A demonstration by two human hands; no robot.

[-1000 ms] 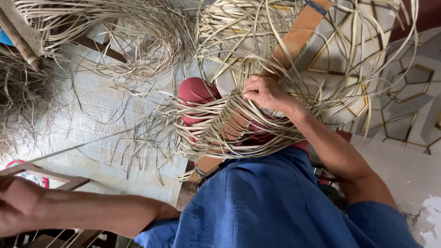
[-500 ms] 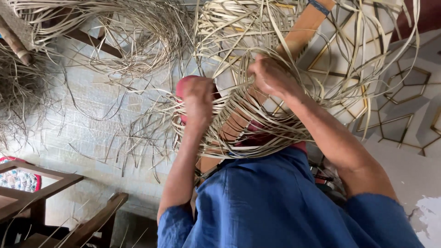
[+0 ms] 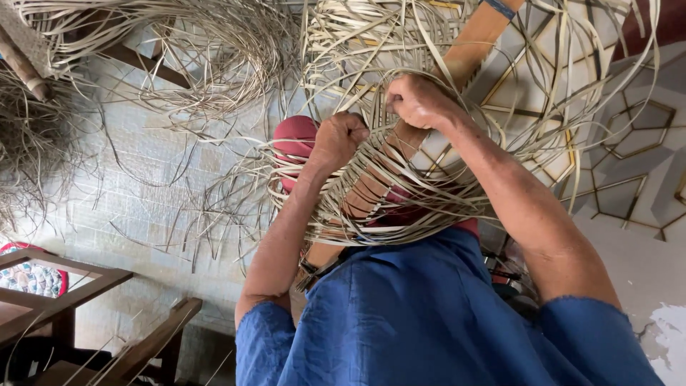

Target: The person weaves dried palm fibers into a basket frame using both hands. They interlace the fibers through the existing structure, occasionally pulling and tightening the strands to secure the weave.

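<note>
Both hands (image 3: 379, 121) apparently grip pale cane strips (image 3: 400, 207).

1. The left hand (image 3: 337, 139) is fisted around pale cane strips (image 3: 400, 207).
2. The right hand (image 3: 418, 100) clenches strips just beside it.
3. The strips wrap a wooden plank (image 3: 457, 61); a red stool (image 3: 294, 139) sits behind.

We list a pale tiled floor (image 3: 136, 179) in even daylight, geometric gold-lined tiles (image 3: 629, 143) at right, wooden furniture frames (image 3: 86, 286) lower left, and a patterned round mat (image 3: 28, 275) beneath them.
</note>
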